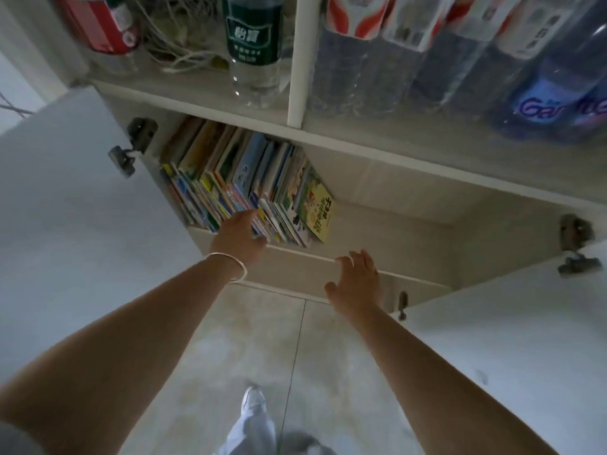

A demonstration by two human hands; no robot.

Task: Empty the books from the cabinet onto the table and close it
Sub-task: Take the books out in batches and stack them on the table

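Observation:
A white cabinet (410,192) stands open below me, both doors swung wide. Several thin colourful books (249,182) stand leaning in a row at the left of its lower compartment; the rightmost has a yellow cover (317,211). My left hand (239,238), a silver bangle on its wrist, reaches to the front spines of the books and touches them, the fingers partly hidden behind the hand. My right hand (356,280) hovers with fingers spread at the front edge of the cabinet floor, holding nothing. The right part of the compartment holds no books.
The left door (65,208) and right door (492,339) flank my arms, hinges showing. Above, a shelf holds a green-labelled water bottle (254,44), tangled cords (174,44) and packs of bottled water (460,60). Pale floor tiles and my shoe (253,402) lie below.

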